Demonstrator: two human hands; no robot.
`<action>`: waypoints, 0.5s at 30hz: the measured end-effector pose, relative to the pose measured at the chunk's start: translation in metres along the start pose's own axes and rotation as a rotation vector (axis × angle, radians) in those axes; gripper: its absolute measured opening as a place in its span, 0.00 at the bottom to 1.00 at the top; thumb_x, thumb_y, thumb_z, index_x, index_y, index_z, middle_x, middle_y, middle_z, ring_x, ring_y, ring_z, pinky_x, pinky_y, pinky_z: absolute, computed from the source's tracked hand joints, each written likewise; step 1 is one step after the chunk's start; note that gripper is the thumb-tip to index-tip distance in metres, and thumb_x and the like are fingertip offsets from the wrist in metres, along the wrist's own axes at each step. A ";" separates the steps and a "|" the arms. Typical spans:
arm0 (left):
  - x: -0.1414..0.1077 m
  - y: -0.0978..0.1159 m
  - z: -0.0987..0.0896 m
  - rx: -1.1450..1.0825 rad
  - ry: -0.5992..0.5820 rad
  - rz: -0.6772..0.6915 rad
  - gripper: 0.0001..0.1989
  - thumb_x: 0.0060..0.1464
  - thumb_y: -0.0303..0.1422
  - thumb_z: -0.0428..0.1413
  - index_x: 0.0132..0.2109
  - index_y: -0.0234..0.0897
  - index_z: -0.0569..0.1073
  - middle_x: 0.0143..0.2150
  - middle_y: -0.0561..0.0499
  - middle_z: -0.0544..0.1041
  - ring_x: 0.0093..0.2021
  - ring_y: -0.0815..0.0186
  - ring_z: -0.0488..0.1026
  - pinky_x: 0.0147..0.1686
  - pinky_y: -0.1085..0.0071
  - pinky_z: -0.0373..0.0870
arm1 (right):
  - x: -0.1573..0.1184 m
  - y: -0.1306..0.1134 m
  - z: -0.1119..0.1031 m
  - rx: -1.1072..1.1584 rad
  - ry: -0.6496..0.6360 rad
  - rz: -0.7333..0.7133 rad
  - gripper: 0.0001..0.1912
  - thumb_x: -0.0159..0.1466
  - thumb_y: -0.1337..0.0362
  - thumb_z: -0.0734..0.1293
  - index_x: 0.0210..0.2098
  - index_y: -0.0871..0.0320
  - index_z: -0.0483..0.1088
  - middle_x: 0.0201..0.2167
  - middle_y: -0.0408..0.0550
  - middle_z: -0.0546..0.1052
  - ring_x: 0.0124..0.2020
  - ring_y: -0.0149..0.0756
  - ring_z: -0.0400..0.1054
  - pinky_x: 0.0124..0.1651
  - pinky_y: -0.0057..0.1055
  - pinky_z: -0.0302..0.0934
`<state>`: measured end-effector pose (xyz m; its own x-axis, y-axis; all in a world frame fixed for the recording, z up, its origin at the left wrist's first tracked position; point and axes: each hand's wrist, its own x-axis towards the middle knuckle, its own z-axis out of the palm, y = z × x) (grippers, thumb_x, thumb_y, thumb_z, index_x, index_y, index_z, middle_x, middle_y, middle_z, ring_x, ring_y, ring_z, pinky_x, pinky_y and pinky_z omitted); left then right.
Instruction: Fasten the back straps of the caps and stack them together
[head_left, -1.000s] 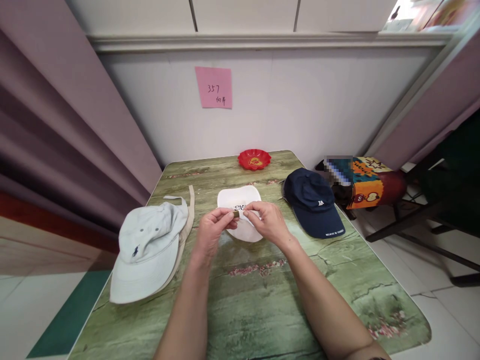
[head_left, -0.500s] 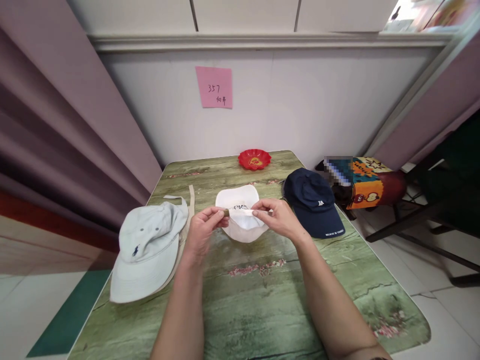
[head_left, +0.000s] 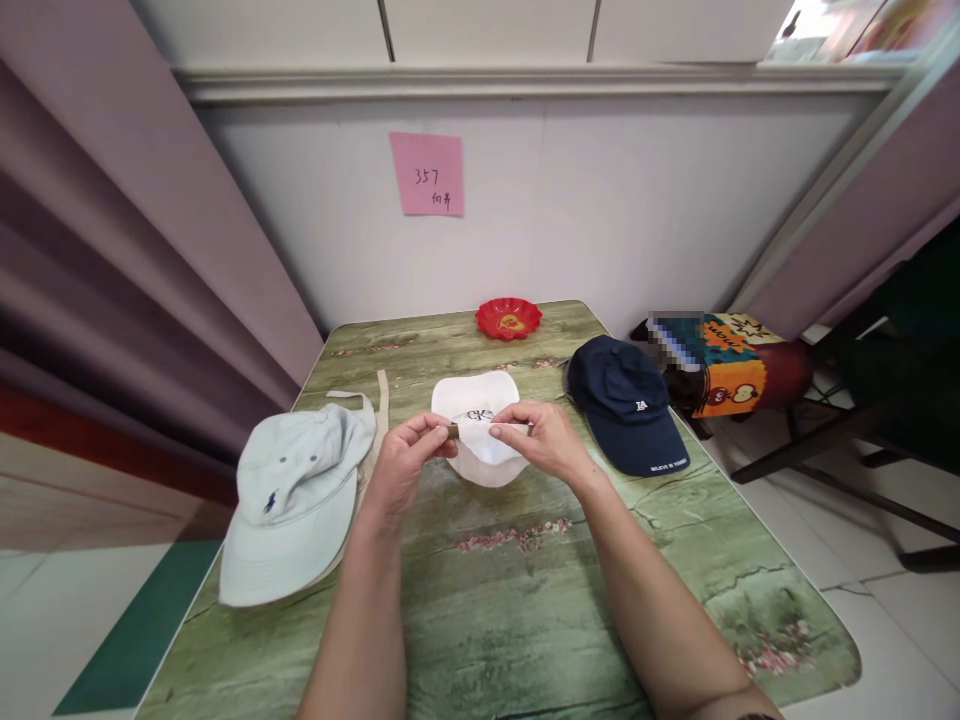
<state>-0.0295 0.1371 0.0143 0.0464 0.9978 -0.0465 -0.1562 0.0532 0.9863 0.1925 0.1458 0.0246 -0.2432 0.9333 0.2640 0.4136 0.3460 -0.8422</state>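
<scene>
On green table (head_left: 510, 620), white cap (head_left: 478, 447), partly hidden by right hand (head_left: 553, 438)

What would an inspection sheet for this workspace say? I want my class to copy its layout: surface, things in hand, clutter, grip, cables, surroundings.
Surface: green wood-patterned table with printed pink flowers.
Things in hand: white cap with CK lettering; small brownish piece at its edge.
Clutter: light cap to the left, dark blue cap to the right, red dish near the far edge.
Grip: left hand pinches the brownish piece; right hand pinches the white cap, exact spot unclear.
Cables: nothing seen.
Surroundings: purple curtain at left, pink note on the wall, patterned cloth beyond the table's right side.
</scene>
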 end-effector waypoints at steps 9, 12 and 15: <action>-0.002 -0.001 0.003 0.068 -0.116 0.027 0.12 0.50 0.38 0.65 0.37 0.34 0.77 0.30 0.50 0.77 0.30 0.67 0.74 0.37 0.70 0.72 | 0.000 0.001 0.002 -0.033 0.030 -0.084 0.05 0.63 0.64 0.69 0.34 0.55 0.79 0.34 0.45 0.82 0.36 0.35 0.74 0.39 0.30 0.60; -0.002 0.000 0.005 0.074 -0.122 0.028 0.12 0.50 0.38 0.64 0.37 0.34 0.77 0.30 0.51 0.77 0.30 0.67 0.74 0.37 0.70 0.71 | 0.001 0.001 0.003 -0.057 0.015 -0.084 0.05 0.63 0.66 0.68 0.34 0.55 0.79 0.34 0.45 0.81 0.34 0.34 0.72 0.38 0.29 0.58; -0.002 0.001 0.008 0.079 -0.124 0.020 0.13 0.49 0.39 0.65 0.37 0.34 0.77 0.29 0.51 0.77 0.30 0.67 0.74 0.36 0.71 0.70 | 0.002 0.002 0.005 -0.069 -0.005 -0.093 0.05 0.63 0.66 0.68 0.33 0.56 0.78 0.33 0.44 0.81 0.33 0.33 0.71 0.38 0.29 0.58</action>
<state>-0.0217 0.1348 0.0164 0.1665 0.9860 -0.0112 -0.0801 0.0248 0.9965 0.1881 0.1475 0.0211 -0.2879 0.8964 0.3369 0.4484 0.4371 -0.7797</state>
